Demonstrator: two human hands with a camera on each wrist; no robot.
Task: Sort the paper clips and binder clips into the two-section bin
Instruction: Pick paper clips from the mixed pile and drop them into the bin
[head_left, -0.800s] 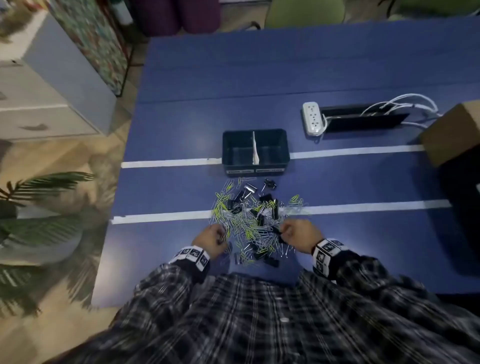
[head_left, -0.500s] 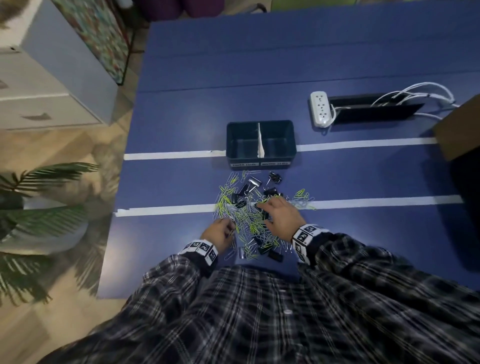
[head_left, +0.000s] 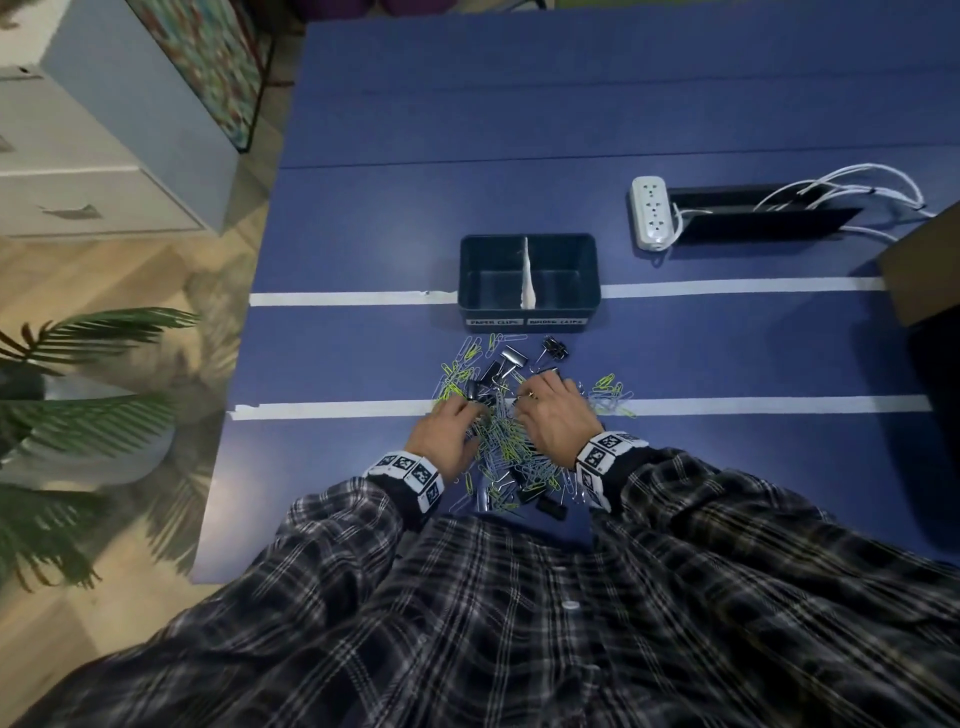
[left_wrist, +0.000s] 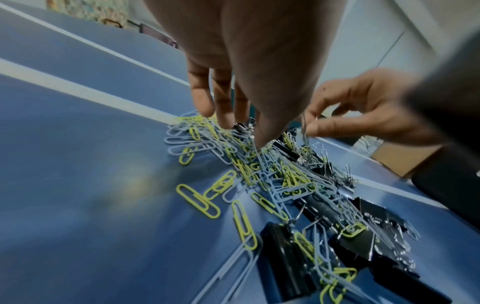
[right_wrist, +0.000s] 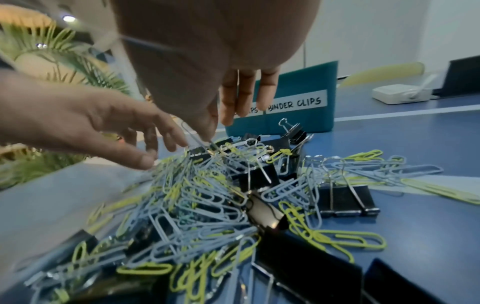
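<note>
A mixed heap of yellow and grey paper clips (head_left: 506, 447) and black binder clips (head_left: 511, 358) lies on the blue table in front of the dark two-section bin (head_left: 584, 260), whose right label reads BINDER CLIPS (right_wrist: 294, 102). Both sections look empty. My left hand (head_left: 470, 410) reaches into the heap's left side with its fingers spread and straight, the tips touching clips (left_wrist: 244, 131). My right hand (head_left: 530, 395) pinches the wire handle of a binder clip (right_wrist: 194, 135) between thumb and forefinger at the heap's middle.
A white power strip (head_left: 649, 215) with cables and a dark cable slot (head_left: 763, 218) lie at the back right. A cardboard box (head_left: 924, 270) stands at the right edge. White tape lines (head_left: 337, 299) cross the table. A plant (head_left: 78, 415) stands left of it.
Both hands have moved forward from the near edge of the heap into its middle. The right hand now pinches a wire handle, and the left fingers have spread out.
</note>
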